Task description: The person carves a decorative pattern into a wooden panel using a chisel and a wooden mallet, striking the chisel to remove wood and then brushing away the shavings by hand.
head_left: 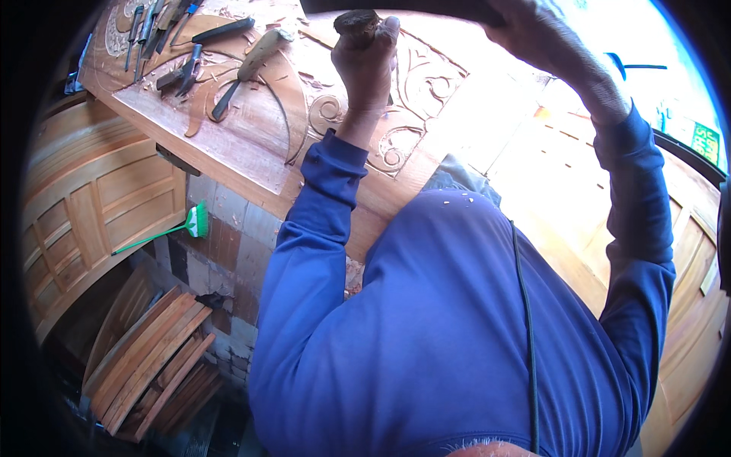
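Fingers of the left hand are curling round an upright wooden handle, butt pointing up, above the carved panel; the right hand is touching a crosswise dark bar, fingers unclear.

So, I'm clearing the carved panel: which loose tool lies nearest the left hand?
The pale-handled tool with the dark blade: its handle end is closest to the left hand; the other tools lie farther away.

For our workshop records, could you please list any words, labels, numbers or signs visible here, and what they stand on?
Green-and-yellow plate, right edge: printed characters, not copied out here.
Carved wooden panel: scrollwork, no lettering that I can make out.
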The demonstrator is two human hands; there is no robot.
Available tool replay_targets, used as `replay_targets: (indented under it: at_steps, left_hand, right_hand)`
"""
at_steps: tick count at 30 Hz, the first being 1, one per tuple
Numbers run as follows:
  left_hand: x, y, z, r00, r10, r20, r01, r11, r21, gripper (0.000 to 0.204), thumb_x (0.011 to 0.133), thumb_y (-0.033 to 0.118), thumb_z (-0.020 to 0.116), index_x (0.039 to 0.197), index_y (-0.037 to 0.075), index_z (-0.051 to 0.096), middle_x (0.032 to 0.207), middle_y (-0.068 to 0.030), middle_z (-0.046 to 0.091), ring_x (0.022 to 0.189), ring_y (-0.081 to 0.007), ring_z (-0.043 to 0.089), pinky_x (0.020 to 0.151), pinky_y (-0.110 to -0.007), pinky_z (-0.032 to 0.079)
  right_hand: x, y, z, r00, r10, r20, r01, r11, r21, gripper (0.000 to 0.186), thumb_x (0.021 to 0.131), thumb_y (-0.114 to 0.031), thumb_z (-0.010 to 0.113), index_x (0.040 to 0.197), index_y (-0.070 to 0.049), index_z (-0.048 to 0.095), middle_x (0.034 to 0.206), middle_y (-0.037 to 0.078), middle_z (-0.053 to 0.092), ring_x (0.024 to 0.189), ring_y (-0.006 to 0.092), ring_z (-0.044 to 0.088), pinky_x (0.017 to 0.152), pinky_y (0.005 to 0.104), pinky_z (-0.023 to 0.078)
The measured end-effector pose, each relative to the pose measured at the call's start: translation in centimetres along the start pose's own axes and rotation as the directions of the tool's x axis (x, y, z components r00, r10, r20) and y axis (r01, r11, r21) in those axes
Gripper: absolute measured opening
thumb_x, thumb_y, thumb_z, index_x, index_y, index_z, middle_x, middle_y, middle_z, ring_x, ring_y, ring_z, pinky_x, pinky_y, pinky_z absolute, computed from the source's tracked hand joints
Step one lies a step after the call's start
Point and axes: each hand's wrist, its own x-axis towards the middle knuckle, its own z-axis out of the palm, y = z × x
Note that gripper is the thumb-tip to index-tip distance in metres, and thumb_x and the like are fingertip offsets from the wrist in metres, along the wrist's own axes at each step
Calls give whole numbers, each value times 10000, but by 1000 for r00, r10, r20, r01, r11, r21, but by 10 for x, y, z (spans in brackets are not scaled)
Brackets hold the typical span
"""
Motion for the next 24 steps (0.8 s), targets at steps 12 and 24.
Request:
replay_targets:
  at_steps: [12,24]
  left_hand:
    - [18,13,-44,956,-275,106,295,898,-327,313,869,170,733,706,182,466,557,86,350,416,-34,309,358,-237,191]
    - [9,15,-15,964,-264,-17,258,952,-163,217,933,172,719,821,174,533,621,98,424,478,-21,376,434,-211,293]
  right_hand:
    - [-37,-28,20,977,93,-193,-55,980,193,816,760,71,710,1520,-142,502,1200,164,644,1129,345,632,947,428,534]
    - [-46,-35,9,848,402,-345,-220,860,461,788,792,-20,817,1506,-36,485,1498,147,549,1377,247,520,1126,406,431]
